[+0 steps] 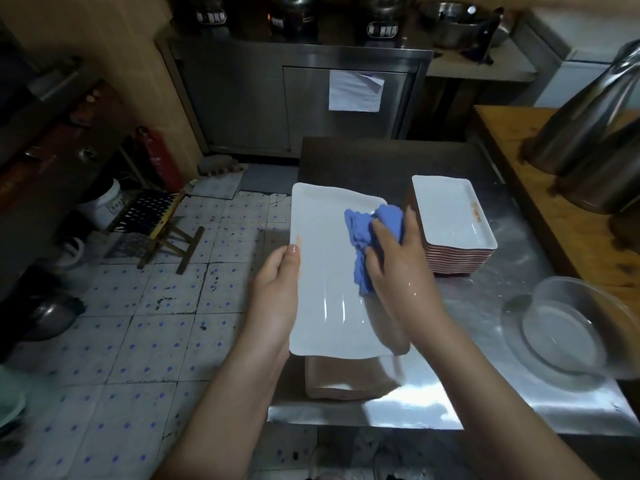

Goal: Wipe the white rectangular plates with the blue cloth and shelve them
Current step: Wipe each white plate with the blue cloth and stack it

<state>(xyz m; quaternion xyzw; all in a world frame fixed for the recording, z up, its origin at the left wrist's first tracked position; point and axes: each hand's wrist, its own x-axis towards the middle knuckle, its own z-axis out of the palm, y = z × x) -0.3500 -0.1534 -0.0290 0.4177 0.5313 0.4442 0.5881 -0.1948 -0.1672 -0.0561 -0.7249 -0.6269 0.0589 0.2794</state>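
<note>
Both forearms reach in from the bottom edge, and between them the left hand (277,282) holds a white plate (325,306) by its left rim, thumb on top; the other fingers are under the plate and out of sight. The plate is tilted above the near corner of the steel table (467,375), partly out over the floor. The right hand (398,268) presses the bunched blue cloth (360,226) onto the plate's far right part, its fingers (379,237) curled into the cloth.

By my reading the task is in the wiping stage, with this one plate in hand and the wipe unfinished: streaky highlights on its near half suggest it may be wet. A stack of plates (450,216) sits on the table just right of the cloth hand, white face up with reddish-brown sides. Whether those plates are already wiped or waiting I cannot tell. Nothing has visibly been shelved, and no shelf for plates can be made out.

A brown slab (346,379) lies on the table under the held plate's near end. It may be more plates turned over, but it is mostly covered and blurred. A clear bowl (571,327) on the right is smeared by blur, and the dark left side is hard to read.
</note>
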